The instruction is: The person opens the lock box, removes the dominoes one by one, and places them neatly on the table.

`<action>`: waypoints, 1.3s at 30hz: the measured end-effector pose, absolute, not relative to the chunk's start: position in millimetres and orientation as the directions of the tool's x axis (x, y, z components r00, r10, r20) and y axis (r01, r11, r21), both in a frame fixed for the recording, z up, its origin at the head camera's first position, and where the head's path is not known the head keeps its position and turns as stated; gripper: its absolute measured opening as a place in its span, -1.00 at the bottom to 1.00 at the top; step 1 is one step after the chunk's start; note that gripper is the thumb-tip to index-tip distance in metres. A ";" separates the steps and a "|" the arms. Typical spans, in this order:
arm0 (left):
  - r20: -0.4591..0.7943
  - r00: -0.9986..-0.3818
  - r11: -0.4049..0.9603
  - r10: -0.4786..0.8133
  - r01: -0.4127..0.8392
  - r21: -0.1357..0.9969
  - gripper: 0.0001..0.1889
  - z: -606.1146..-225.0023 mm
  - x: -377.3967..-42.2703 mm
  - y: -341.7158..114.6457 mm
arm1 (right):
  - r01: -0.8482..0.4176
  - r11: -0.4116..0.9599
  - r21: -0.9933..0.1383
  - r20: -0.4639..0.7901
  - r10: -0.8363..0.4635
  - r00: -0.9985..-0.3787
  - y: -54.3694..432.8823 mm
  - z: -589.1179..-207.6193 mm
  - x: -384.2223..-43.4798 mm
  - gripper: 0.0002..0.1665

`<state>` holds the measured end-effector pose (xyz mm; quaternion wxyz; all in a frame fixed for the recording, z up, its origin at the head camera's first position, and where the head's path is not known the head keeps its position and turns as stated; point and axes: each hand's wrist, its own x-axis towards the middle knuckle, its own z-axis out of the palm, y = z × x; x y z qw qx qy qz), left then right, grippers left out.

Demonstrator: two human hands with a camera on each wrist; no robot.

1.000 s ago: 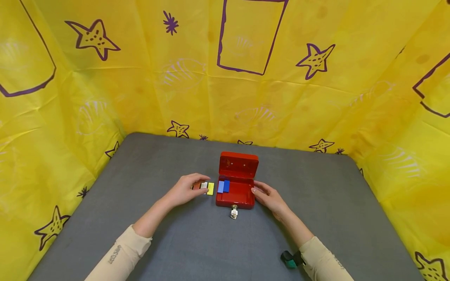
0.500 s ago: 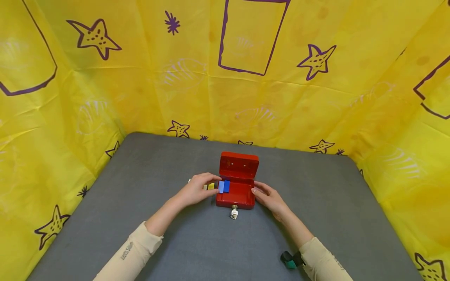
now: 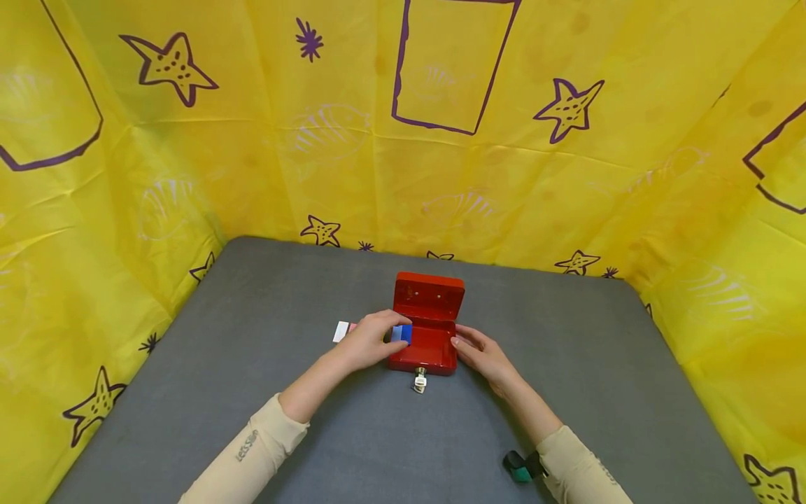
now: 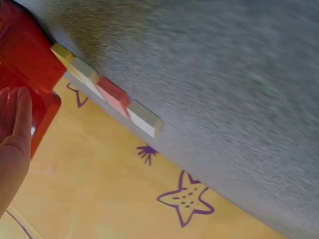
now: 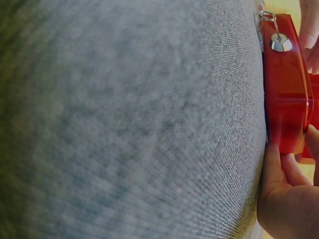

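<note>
An open red cash box point(image 3: 434, 350) stands on the grey table with its lid raised at the back. My left hand point(image 3: 366, 341) reaches over the box's left wall, thumb and fingers spread at the near and far ends of a light blue block point(image 3: 397, 334) and a dark blue block point(image 3: 406, 334). My right hand point(image 3: 485, 357) holds the box's right wall, thumb at the rim and fingers outside. Left of the box runs a row: a yellow block point(image 4: 63, 54), a pale block point(image 4: 83, 70), a red block point(image 4: 113, 95) and a white block point(image 4: 144, 118). My left hand hides most of this row in the head view.
A key point(image 3: 420, 381) on a ring hangs from the lock at the box's front. Yellow cloth point(image 3: 453, 175) with purple starfish drawings encloses the table's back and sides. A black and green strap-like item point(image 3: 519, 467) is at my right sleeve.
My left hand has moved right, from over the row of blocks to over the blue blocks. The white block at the row's left end now shows. My right hand and the box stay put.
</note>
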<state>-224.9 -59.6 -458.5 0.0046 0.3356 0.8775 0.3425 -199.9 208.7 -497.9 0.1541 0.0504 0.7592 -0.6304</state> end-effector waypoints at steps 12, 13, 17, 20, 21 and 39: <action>0.196 -0.732 0.542 0.652 0.631 0.555 -0.65 -457.4 -225.5 -41.7 | 0.249 0.219 -0.943 -0.278 -0.112 -0.954 210.5 -501.1 -200.9 -0.32; 0.192 -0.731 0.548 0.655 0.634 0.546 -0.66 -457.7 -226.1 -40.4 | 0.245 0.221 -0.944 -0.274 -0.115 -0.955 210.7 -501.0 -200.9 -0.32; 0.152 -0.735 0.593 0.661 0.636 0.494 -0.67 -458.6 -227.8 -34.8 | 0.243 0.222 -0.944 -0.274 -0.121 -0.954 210.9 -500.7 -200.9 -0.33; 0.130 -0.728 0.625 0.674 0.655 0.426 -0.67 -459.8 -229.1 -30.0 | 0.246 0.219 -0.944 -0.276 -0.120 -0.954 210.8 -500.3 -200.6 -0.33; 0.129 -0.722 0.631 0.679 0.665 0.400 -0.68 -460.1 -229.5 -28.5 | 0.248 0.216 -0.944 -0.278 -0.119 -0.953 210.7 -500.4 -200.6 -0.34; 0.122 -0.690 0.668 0.714 0.723 0.176 -0.82 -467.9 -229.0 -20.2 | 0.267 0.205 -0.942 -0.294 -0.118 -0.948 210.1 -500.9 -200.7 -0.35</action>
